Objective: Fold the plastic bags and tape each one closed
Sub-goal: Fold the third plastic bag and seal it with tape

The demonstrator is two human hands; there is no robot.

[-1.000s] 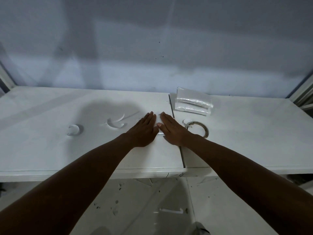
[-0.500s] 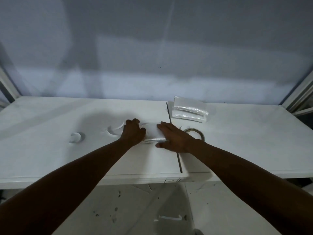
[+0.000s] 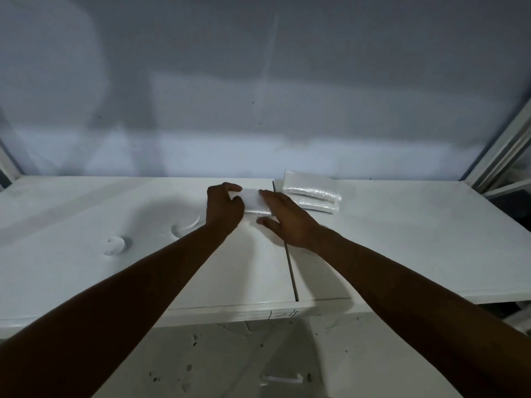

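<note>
Far left of both hands, a small white curved scrap (image 3: 115, 245) lies on the white surface (image 3: 416, 239); a bigger crescent-shaped strip (image 3: 185, 226) sits just left of the left forearm. Left hand (image 3: 224, 209) curled, fingers wrapped over the left end of a folded plastic bag (image 3: 256, 203), thumb side on its near edge, gripping it. Bag lies flat on the surface between the two hands, near the seam (image 3: 290, 268) that runs between the two panels. Right hand (image 3: 287, 218) spread, fingers flat on the bag's right end, thumb stretched out on the surface below the bag; pressing, not pinching. Just right of the right hand, beyond the seam, a stack of folded bags (image 3: 311, 192) rests on the surface, apart from the fingers. Dim lighting, tape on the held bag cannot be made out.
</note>
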